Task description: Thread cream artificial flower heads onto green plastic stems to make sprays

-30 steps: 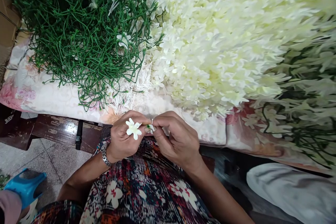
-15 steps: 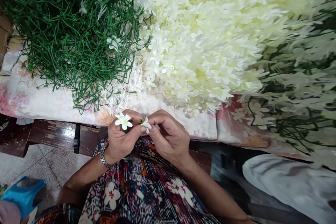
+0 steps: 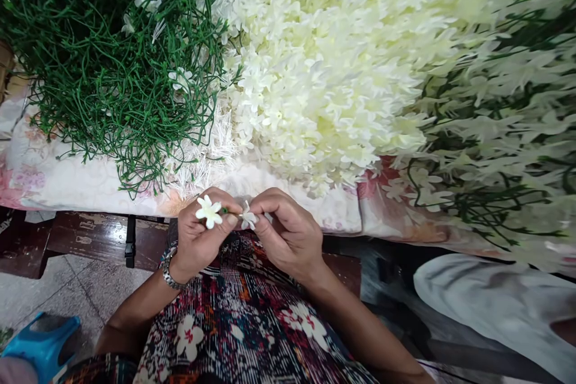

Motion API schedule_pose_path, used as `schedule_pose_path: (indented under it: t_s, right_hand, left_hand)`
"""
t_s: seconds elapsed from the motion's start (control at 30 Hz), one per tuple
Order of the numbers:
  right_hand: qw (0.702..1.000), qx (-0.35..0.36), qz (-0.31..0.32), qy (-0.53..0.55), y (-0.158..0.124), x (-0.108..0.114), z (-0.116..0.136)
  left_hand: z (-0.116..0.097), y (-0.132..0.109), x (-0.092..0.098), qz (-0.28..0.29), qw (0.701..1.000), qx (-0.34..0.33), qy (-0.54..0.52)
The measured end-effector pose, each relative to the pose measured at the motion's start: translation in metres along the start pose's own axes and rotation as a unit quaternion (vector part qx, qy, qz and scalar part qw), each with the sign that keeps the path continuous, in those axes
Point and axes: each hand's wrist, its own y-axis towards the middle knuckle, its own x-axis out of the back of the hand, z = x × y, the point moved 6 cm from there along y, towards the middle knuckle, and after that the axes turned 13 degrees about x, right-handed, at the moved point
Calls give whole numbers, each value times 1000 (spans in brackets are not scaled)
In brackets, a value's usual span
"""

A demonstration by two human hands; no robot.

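My left hand point(image 3: 200, 234) is closed around a green stem that carries a white artificial flower point(image 3: 208, 211) on top of my fingers. My right hand point(image 3: 285, 229) pinches a second small white flower point(image 3: 248, 217) against the stem's tip, right beside my left thumb. Both hands meet above my lap, just in front of the table's edge. A metal watch point(image 3: 170, 276) sits on my left wrist.
A tangle of bare green stems point(image 3: 103, 60) lies at the back left on a floral cloth point(image 3: 67, 174). A big heap of loose white flowers point(image 3: 333, 60) fills the middle. Finished flowered stems point(image 3: 508, 144) lie at right. A blue stool point(image 3: 40, 345) stands lower left.
The view has drifted, so the piles sit further left. My hands stay together; the flower on my left hand has turned slightly and the right-hand flower has moved onto the stem tip.
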Motion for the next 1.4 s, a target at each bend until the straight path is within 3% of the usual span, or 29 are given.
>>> schedule_pose_path:
  t_s: [0.13,0.37,0.5,0.67,1.0,1.23,1.4]
  right_hand:
    - [1000,24,-11,-9,4,5,7]
    - [998,53,-15,-35,13,9,10]
    - [999,47,-20,-18,14,10,7]
    - [999,30,-22,-6,10,16,5]
    - [983,107,35,-146,13,20,24]
    - [963,118,90,-225,11,14,27]
    - [966,97,101,-219,10,12,24]
  left_hand:
    - [-5,0,0,1,997,-16,76]
    - [-7,-2,3,-12,984,33,177]
    - [-3,0,5,-41,988,25,150]
    - [5,2,2,-56,990,62,109]
    - [-13,3,-6,-6,983,3,185]
    - [-20,-2,-8,-19,963,-77,259]
    - [-22,-5,-10,-16,943,-127,307]
